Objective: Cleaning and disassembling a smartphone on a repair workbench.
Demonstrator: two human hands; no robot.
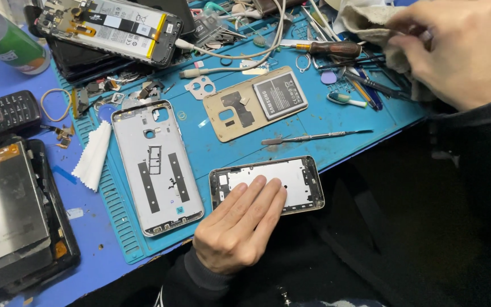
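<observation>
Several phones lie opened on the blue mat (365, 122), so stripping looks well along and nothing reassembled. The left hand (240, 224) presses flat, fingers spread narrowly, on a bare phone frame (296, 183) at the mat's near edge. The right hand (461, 48) pinches a grey cloth (365, 20) among tools on a crowded bench.

Under my left hand (240, 219) the phone frame (299, 182) looks like matt pale metal with a shinier rim, and the larger back cover (157, 165) beside it has the same dull grey metal look with black strips stuck on. Both lie on a blue mat (359, 122) that looks like soft matt rubber, ribbed along its edge, and the thin tool (313, 137) on it is bare, slightly glossy metal. My right hand (461, 48) touches a rough, greyish cloth (365, 20), and the folded wipe (94, 156) looks like white, finely textured fabric or paper.
</observation>
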